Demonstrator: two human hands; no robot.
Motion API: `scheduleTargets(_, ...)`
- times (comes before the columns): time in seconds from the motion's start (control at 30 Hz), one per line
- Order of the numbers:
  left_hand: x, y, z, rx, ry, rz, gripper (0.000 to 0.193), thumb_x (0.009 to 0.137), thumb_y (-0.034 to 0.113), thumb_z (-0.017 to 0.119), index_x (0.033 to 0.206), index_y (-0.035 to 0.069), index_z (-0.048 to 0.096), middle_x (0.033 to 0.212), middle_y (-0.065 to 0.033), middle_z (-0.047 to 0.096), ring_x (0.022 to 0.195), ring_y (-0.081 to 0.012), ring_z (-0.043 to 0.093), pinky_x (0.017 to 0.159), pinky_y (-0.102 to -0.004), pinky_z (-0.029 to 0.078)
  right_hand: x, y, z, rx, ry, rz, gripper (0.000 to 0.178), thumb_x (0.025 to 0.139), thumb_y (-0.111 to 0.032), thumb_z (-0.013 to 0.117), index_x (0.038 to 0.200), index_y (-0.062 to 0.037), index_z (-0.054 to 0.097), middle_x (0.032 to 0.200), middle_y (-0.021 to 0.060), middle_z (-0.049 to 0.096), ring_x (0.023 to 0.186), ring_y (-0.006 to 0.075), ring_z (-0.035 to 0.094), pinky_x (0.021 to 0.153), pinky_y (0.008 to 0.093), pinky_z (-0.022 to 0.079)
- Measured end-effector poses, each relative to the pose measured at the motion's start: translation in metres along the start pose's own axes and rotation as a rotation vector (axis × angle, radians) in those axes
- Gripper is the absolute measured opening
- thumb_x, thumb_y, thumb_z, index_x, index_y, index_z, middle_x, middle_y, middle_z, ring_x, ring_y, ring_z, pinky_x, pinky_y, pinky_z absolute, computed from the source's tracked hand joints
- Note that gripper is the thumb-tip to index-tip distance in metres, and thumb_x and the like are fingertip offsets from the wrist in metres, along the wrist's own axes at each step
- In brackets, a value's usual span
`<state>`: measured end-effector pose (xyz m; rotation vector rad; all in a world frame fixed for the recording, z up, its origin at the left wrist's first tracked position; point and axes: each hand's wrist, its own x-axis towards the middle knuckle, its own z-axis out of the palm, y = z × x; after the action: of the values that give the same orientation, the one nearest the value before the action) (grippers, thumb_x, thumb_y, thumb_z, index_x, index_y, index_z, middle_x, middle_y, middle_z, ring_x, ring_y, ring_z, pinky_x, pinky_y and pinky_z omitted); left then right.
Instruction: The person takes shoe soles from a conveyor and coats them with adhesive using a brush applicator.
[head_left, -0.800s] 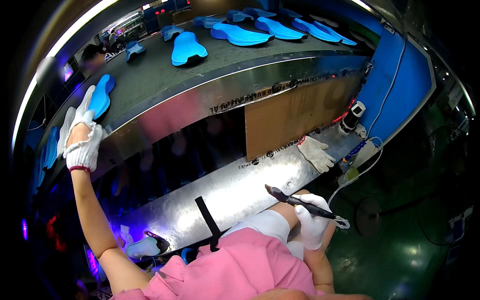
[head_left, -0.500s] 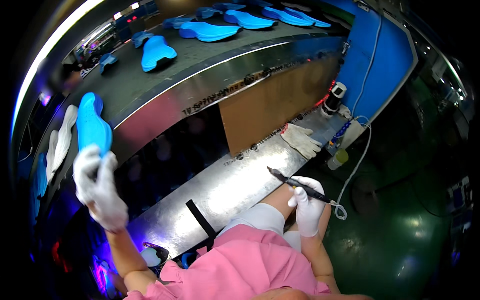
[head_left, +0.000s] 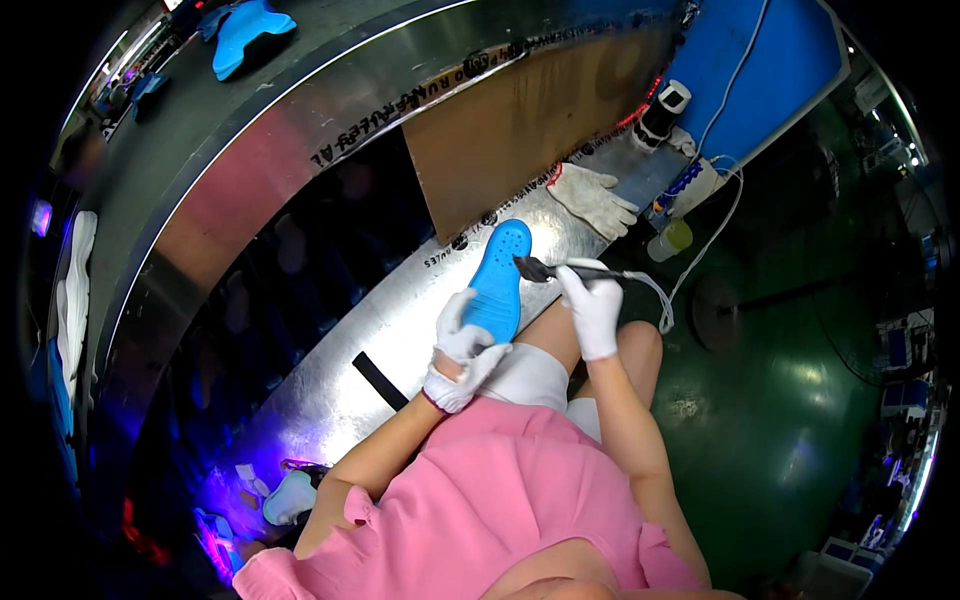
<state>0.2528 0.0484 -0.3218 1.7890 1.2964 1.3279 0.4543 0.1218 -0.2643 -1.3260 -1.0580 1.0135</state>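
Note:
A blue shoe insole with small holes near its toe lies over the metal ledge in front of me. My left hand, in a white glove, grips the insole's near end. My right hand, also in a white glove, holds a thin dark brush-like tool with a white cord trailing from it. The tool's dark tip touches the insole's right edge.
A grey conveyor belt runs above the ledge, carrying another blue insole. A spare white glove lies on the ledge by a brown board. A small yellow-green bottle and a blue panel stand at the right.
My left hand took a blue insole from the conveyor at the far left and brought it down to the ledge. My right hand moved the tool's tip up to the insole.

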Motion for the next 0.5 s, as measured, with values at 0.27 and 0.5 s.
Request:
scheduleTargets(0.27,0.048,-0.021,0.016,-1.479,-0.024,-1.292,0.080,0.094,0.076,0.022,0.132,0.013,0.056,0.116,-0.0146,0.065,0.098,-0.0321,0.062,0.079,-0.0468,0.049,0.005,0.020,0.050,-0.651,-0.126,-0.058,0.020,0.085,-0.026,0.069,0.087,-0.0054,0.071,0.083,0.0159,0.072,0.078,0.0344,0.070,0.071,0.0412,0.054)
scheduleTargets(0.5,0.049,0.004,0.012,-1.622,-0.061,-1.056,0.078,0.099,0.067,0.021,0.137,0.007,0.051,0.127,-0.0162,0.062,0.109,-0.0340,0.061,0.093,-0.0447,0.051,-0.061,-0.048,0.018,-0.428,-0.357,-0.140,0.014,0.083,-0.008,0.074,0.096,-0.0039,0.070,0.088,0.0088,0.071,0.075,0.0140,0.067,0.070,0.0294,0.054)
